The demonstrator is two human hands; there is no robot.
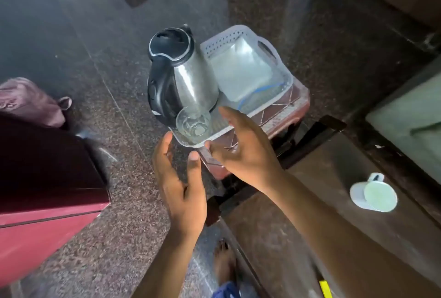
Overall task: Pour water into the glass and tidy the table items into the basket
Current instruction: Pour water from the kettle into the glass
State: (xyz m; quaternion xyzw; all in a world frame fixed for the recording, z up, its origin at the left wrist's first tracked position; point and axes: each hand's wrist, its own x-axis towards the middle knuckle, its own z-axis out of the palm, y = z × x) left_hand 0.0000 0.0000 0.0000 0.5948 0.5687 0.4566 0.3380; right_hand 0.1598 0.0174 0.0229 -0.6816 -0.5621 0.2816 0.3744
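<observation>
A white perforated plastic basket (pixel 281 59) rests on a small reddish stool (pixel 286 111) near the middle of the head view. Inside it stand a steel kettle (pixel 188 78) with a black lid and handle, a clear glass (pixel 193 124) at the near corner, and a pale folded cloth (pixel 241 71). My left hand (pixel 183 178) hovers just below the basket's near corner, fingers apart, holding nothing. My right hand (pixel 241 147) is spread open beside the near rim, its thumb close under the rim; I cannot tell whether it touches. Water in the glass is not discernible.
A white mug (pixel 373 194) lies on a dark wooden table (pixel 334 238) at the right. A red cabinet (pixel 47 202) stands at the left with a purple bag (pixel 26 99) behind it. A bare foot (pixel 223 259) is on the speckled granite floor (pixel 107 238).
</observation>
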